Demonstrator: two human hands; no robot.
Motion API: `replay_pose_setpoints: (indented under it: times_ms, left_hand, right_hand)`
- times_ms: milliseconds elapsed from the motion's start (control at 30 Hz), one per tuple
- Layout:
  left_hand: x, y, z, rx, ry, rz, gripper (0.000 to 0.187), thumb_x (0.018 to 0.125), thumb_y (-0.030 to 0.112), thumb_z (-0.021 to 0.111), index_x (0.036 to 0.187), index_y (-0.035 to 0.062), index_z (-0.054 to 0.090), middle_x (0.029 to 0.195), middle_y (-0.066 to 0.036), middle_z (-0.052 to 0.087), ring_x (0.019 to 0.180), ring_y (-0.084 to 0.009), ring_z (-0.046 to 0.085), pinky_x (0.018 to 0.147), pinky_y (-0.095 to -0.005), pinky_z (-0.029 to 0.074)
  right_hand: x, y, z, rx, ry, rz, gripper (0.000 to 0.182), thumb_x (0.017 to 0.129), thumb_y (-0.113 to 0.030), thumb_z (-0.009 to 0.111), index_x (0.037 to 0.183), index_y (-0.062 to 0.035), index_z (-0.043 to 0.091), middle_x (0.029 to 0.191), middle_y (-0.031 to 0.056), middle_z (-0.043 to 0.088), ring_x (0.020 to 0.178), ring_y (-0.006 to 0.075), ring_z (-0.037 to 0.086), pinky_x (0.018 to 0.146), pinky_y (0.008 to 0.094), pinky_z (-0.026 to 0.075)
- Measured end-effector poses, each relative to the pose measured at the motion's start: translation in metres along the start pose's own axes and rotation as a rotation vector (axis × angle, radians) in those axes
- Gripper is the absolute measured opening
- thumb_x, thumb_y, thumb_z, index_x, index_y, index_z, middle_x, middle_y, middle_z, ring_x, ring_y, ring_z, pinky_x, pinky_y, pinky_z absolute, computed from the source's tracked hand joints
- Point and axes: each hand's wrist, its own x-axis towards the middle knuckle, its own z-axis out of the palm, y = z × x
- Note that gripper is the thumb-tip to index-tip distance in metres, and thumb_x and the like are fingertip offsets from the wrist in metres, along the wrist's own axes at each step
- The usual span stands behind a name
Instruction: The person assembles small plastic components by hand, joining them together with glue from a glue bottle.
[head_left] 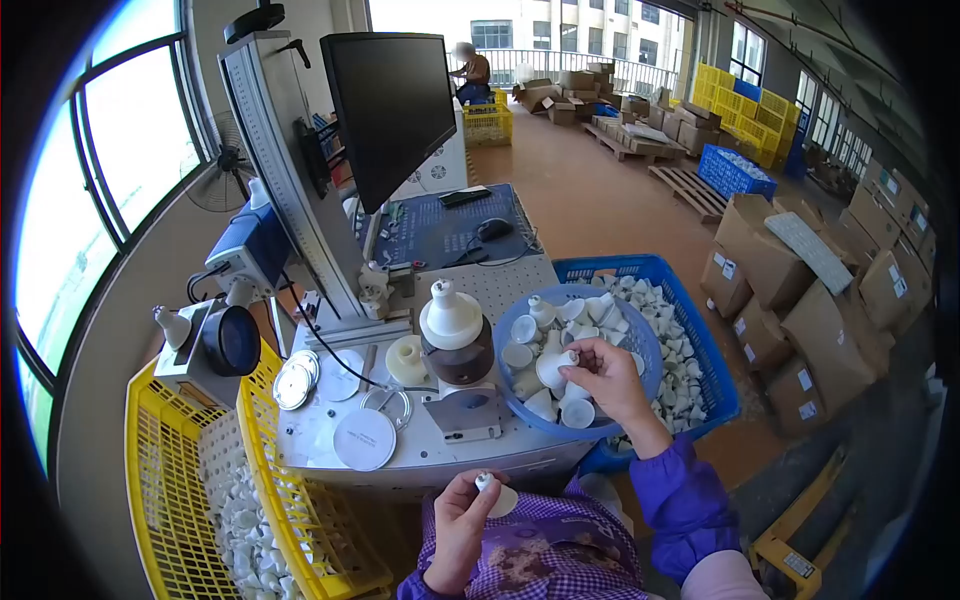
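Workbench point(530, 455) fills the middle ground, its top pale metal, partly perforated. To its right, brown cartons point(765, 245) are heaped on the floor. Yellow crate point(150, 480) stands against the bench's left side, many small white pieces inside. Blue crate point(718, 362) sits beside the bench's right edge, also loaded with white pieces.

Upright metal column point(285, 180) rises from the bench; dark-screened monitor point(390, 115) just beside it. Blue basin point(647, 345) is at the bench's right, overlapping the blue crate in view, and carries a jumble of white cups and cones. Left of the basin, a dark brown round holder point(462, 362) bears a white flared fitting point(449, 318), narrow end up. Flat round discs point(365, 440) lie on the bench further left.

Right hand point(612, 382) is over the basin, thumb and forefinger pinching the narrow neck of a white cone point(553, 370); whether the cone touches the pieces below, cannot tell. Left hand point(462, 525) is low, in front of the checked purple apron point(570, 545), gripping a white cup point(502, 502) by its small capped neck, wide end turned away to the right.
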Motion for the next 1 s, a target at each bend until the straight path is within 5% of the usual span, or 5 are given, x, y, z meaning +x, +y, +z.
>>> replay_pose_setpoints:
  times_ms: [233,333,533,800,1000]
  left_hand:
    - [0.002,0.018,0.007,-0.036,-0.002,0.038,0.011,0.09,0.009,0.057,0.097,0.0002,0.059,0.091,-0.006,0.064,0.082,-0.012,0.059,0.076,-0.0256,0.047]
    - [0.01,0.033,0.008,-0.026,0.01,0.059,0.01,0.087,0.006,0.061,0.095,0.001,0.059,0.087,-0.004,0.062,0.077,-0.0105,0.058,0.072,-0.0234,0.046]
    - [0.069,0.101,0.013,0.65,0.191,0.716,0.018,0.077,0.008,0.073,0.091,-0.0022,0.066,0.081,-0.002,0.054,0.075,-0.0094,0.051,0.066,-0.0201,0.039]
    - [0.133,0.159,0.038,1.045,0.144,0.727,0.041,0.074,0.02,0.077,0.103,-0.0063,0.065,0.093,-0.01,0.055,0.084,-0.0194,0.057,0.073,-0.0301,0.048]
    - [0.094,0.162,0.013,0.619,0.149,0.755,0.028,0.077,0.012,0.072,0.096,-0.0065,0.066,0.095,-0.009,0.055,0.087,-0.015,0.056,0.077,-0.0269,0.047]
  right_hand:
    - [-0.006,-0.004,0.009,-0.111,0.079,-0.176,0.024,0.083,-0.01,0.069,0.103,-0.0017,0.058,0.099,0.0042,0.061,0.079,0.0078,0.055,0.067,0.0224,0.045]
    - [-0.009,-0.006,0.017,0.196,0.083,-0.17,0.021,0.09,-0.012,0.061,0.106,-0.001,0.053,0.104,0.0069,0.061,0.081,0.0101,0.056,0.069,0.0236,0.047]
    - [-0.009,-0.015,0.02,0.22,0.034,-0.078,0.019,0.094,-0.015,0.054,0.108,-0.0041,0.047,0.11,0.0102,0.06,0.095,0.0147,0.058,0.08,0.0267,0.048]
    - [0.025,-0.081,0.044,0.263,0.039,-0.242,0.023,0.089,-0.015,0.063,0.105,-0.0026,0.052,0.106,0.0084,0.062,0.095,0.013,0.058,0.08,0.0268,0.048]
    - [0.066,-0.101,0.082,0.184,-0.043,-0.349,0.025,0.085,-0.016,0.068,0.101,-0.0005,0.056,0.095,0.0078,0.066,0.088,0.0122,0.061,0.078,0.0261,0.048]
